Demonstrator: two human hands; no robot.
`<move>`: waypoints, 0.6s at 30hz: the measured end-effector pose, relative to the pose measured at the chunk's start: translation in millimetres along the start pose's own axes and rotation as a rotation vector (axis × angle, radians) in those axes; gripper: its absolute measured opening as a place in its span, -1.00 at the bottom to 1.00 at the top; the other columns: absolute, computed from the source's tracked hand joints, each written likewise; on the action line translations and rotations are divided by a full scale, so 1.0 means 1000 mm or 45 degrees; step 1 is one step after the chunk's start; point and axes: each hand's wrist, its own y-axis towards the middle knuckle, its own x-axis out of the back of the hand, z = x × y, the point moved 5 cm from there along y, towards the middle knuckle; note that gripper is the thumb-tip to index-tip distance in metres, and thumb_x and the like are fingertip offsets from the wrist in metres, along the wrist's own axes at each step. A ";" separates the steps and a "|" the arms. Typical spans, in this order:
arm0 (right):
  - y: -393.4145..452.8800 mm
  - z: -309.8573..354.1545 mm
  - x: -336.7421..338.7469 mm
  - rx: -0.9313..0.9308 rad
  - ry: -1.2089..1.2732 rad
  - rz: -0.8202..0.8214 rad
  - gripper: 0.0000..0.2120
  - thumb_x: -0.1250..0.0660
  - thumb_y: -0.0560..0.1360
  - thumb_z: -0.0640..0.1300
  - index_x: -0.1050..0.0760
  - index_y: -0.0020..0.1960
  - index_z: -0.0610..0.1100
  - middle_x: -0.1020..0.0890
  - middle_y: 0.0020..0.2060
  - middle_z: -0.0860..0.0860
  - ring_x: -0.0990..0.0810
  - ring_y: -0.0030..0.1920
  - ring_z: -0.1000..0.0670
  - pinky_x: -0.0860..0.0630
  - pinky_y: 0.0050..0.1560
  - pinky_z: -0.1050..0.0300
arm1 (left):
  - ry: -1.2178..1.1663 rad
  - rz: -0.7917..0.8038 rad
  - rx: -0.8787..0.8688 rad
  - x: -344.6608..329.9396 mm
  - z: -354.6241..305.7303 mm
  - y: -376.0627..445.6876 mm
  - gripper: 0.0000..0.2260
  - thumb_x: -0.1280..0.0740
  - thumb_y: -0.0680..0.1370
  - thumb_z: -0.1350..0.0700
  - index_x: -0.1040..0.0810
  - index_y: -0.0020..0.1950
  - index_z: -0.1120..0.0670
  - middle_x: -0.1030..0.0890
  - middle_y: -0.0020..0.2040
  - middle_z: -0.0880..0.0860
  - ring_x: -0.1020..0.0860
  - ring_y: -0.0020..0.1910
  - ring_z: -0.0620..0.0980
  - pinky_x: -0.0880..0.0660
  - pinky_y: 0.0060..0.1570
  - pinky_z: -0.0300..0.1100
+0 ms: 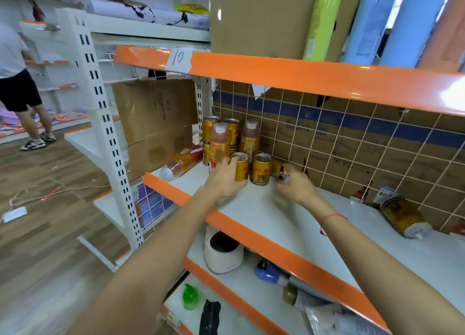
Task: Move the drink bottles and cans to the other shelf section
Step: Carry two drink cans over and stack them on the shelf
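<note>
- Both hands are in at the back left corner of the white shelf with the orange front edge (251,218), where the drinks are bunched against the wire-grid back panel (352,143).
- The left hand (224,181) has its fingers curled round a small upright gold drink can (241,167), thumb side wrapped on the can wall; top up, long axis vertical.
- The right hand (297,186) grips a gold can lying on its side (279,170), fingers closed over its end; long axis roughly level, along the back panel, end facing the hand.
- Between them a second upright gold can (261,169) stands free, just beside both held cans.
- Behind stand two tall gold cans (210,130) and two clear-capped amber drink bottles (219,143), all upright in the corner.
- An amber bottle lying flat (181,164) sits near the shelf's left front edge, cap pointing out over the left end.
- Far along, toward the right end, one big gold can lies toppled (402,216), base facing the front.
- Doing this well, I'd say: lift the left can straight up so it clears its neighbour, and turn the tipped can upright before carrying it.
- Watch the free can in the middle; a nudge from either wrist could knock it over.
</note>
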 end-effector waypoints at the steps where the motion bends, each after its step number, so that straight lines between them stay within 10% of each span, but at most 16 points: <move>1: 0.008 0.000 -0.005 0.000 0.010 0.005 -0.42 -0.39 0.47 -0.11 -0.25 0.42 -0.11 -0.45 0.31 -0.18 -0.49 0.23 -0.18 -0.45 0.17 0.00 | 0.047 0.009 -0.016 -0.002 0.002 0.010 -0.35 -0.36 0.48 -0.10 -0.19 0.48 0.07 -0.36 0.35 0.16 -0.37 0.32 0.17 -0.35 0.28 0.04; 18: 0.102 -0.015 -0.070 0.020 0.401 -0.204 -0.37 -0.42 0.45 -0.23 -0.23 0.45 -0.18 -0.47 0.32 -0.13 -0.43 0.31 -0.15 -0.37 0.24 0.04 | 0.713 -0.211 -0.324 -0.051 0.026 0.102 -0.38 -0.21 0.54 -0.22 -0.22 0.47 0.11 -0.41 0.36 0.19 -0.33 0.34 0.17 -0.21 0.35 0.02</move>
